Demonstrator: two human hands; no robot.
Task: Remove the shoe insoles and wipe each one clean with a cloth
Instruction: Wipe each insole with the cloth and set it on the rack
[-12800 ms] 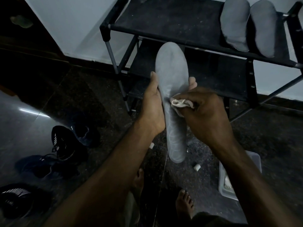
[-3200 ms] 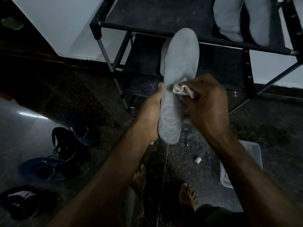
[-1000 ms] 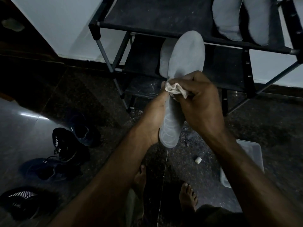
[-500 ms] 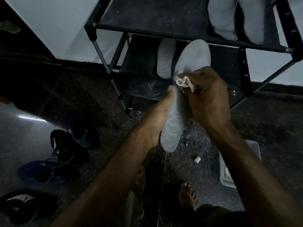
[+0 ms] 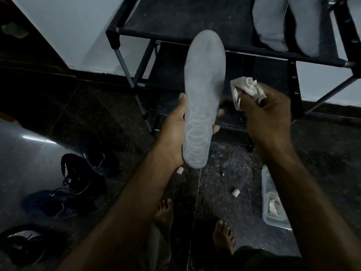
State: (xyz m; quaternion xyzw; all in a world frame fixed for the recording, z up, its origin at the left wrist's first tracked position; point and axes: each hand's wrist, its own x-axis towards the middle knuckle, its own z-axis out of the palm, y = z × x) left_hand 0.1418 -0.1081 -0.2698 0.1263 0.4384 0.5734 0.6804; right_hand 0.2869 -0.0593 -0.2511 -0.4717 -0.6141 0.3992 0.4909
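Note:
My left hand (image 5: 172, 132) grips a long grey insole (image 5: 203, 90) by its heel half, holding it upright with the toe end pointing at the shoe rack. Ring patterns mark its lower part. My right hand (image 5: 267, 118) is closed around a crumpled white cloth (image 5: 247, 90), held just right of the insole and apart from it. Two more grey insoles (image 5: 285, 22) lie side by side on the rack's top shelf at the upper right.
A black metal shoe rack (image 5: 175, 26) stands against the white wall. Several dark sneakers (image 5: 78, 173) lie on the floor at the left. A clear plastic tub (image 5: 273, 202) holding cloth pieces sits at the right. Small white bits (image 5: 235, 192) and my bare feet (image 5: 222, 237) are below.
My right hand has lifted the cloth off the insole and moved it to the right. The insole now shows fully, turned flat towards me in my left hand.

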